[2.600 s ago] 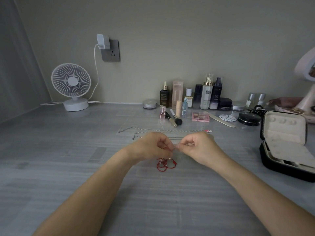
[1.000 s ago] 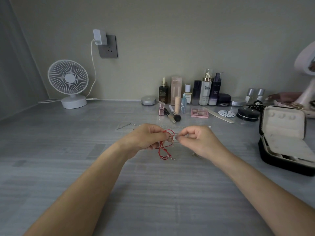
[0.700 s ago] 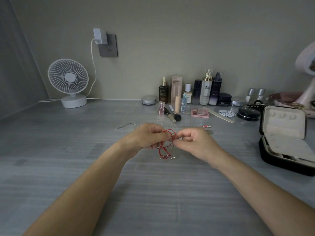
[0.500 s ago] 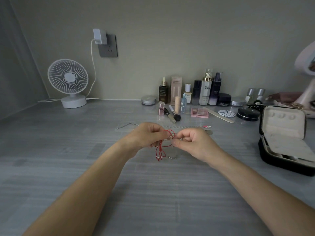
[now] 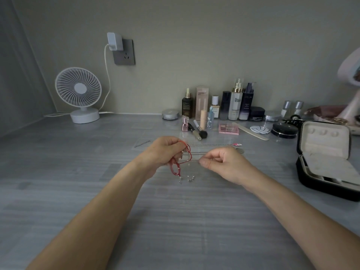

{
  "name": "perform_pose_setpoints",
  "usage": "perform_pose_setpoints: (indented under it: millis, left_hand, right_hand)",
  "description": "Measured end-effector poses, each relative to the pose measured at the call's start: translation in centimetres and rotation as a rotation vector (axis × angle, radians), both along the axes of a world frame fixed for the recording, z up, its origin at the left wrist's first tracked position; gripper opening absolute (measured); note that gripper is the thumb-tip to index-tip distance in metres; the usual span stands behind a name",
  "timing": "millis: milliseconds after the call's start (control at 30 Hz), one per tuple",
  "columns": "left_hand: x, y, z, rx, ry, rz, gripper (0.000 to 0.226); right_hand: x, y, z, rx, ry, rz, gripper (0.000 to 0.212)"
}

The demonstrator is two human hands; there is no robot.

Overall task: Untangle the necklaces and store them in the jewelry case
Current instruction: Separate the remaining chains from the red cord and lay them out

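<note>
My left hand [image 5: 163, 151] grips a tangle of red cord necklace [image 5: 176, 167], whose loops hang below the fingers. A thin silver chain [image 5: 191, 162] runs from that tangle to my right hand [image 5: 222, 162], which pinches it between thumb and forefinger. Small silver charms [image 5: 190, 179] dangle just above the grey table [image 5: 78, 172]. Another silver chain [image 5: 212, 145] with a pink tag lies stretched out on the table behind my hands. The black jewelry case [image 5: 327, 180] stands open at the right, its cream lining showing.
Cosmetic bottles [image 5: 236, 100], brushes and a pink palette [image 5: 228, 129] line the back wall. A white desk fan [image 5: 78, 94] stands at the back left, a hairpin [image 5: 142, 143] lies left of my hands, and a round black compact [image 5: 284, 130] sits near the case.
My hands have drawn apart, the right one moving right and pulling the silver chain out of the red cord tangle. The red loops now hang lower from my left hand.
</note>
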State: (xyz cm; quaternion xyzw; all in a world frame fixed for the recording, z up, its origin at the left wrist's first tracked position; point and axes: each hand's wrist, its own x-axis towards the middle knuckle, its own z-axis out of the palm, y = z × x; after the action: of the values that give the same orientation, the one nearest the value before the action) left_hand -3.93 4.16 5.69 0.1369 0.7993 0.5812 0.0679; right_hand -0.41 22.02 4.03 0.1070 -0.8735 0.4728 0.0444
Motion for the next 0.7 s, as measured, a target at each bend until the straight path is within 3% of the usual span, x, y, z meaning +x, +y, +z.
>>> perform_pose_setpoints:
  millis: [700]
  left_hand:
    - [-0.27, -0.49, -0.14, -0.168, 0.033, -0.034, 0.022]
  right_hand:
    - [0.29, 0.92, 0.88, -0.12, 0.13, -0.244, 0.016]
